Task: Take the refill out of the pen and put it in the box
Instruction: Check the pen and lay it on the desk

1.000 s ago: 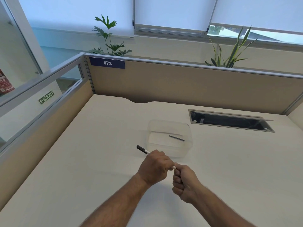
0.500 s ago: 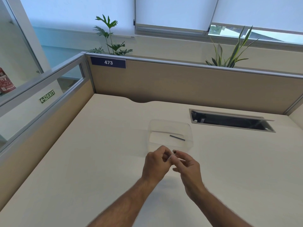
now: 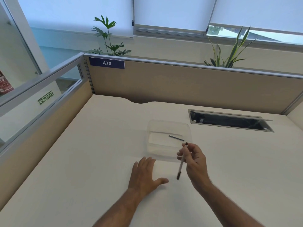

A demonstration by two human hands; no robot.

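Note:
A thin white pen (image 3: 181,163) with black ends hangs nearly upright in my right hand (image 3: 196,163), pinched between thumb and fingers just in front of the box. The clear plastic box (image 3: 168,124) stands on the desk beyond both hands, and a short dark refill (image 3: 176,138) lies inside it on the bottom. My left hand (image 3: 144,175) rests flat on the desk, fingers spread, holding nothing, to the left of the pen.
The cream desk (image 3: 82,161) is enclosed by beige partitions at the back and left. An open cable slot (image 3: 229,122) is set into the desk at the back right. Two potted plants rise behind the back partition.
The hands have come apart. My left hand let go of the pen and dropped flat onto the desk. My right hand now holds the pen alone, turned nearly upright.

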